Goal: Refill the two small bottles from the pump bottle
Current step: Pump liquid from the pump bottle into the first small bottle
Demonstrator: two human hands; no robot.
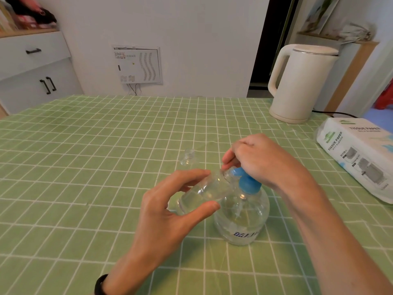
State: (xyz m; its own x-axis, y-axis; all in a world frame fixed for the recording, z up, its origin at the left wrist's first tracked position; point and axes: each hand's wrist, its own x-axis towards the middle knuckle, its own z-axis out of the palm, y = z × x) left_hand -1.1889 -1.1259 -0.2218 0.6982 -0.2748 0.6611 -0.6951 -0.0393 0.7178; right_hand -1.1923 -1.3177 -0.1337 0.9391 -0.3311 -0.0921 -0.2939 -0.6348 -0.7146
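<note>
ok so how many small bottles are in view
2. One small bottle is held tilted in the left hand, mouth at the spout of the pump bottle; the second bottle stands open on the table behind. More may be hidden.

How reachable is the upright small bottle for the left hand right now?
Probably not yet. The path to the upright small bottle looks open, just beyond the left hand, but its fingers grip the other small bottle at the pump bottle.

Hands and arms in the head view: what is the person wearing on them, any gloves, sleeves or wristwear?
No gloves on the left hand or right hand. A black band circles the left wrist at the bottom edge. The left forearm and right forearm show no sleeve; the right wrist wears nothing.
</note>
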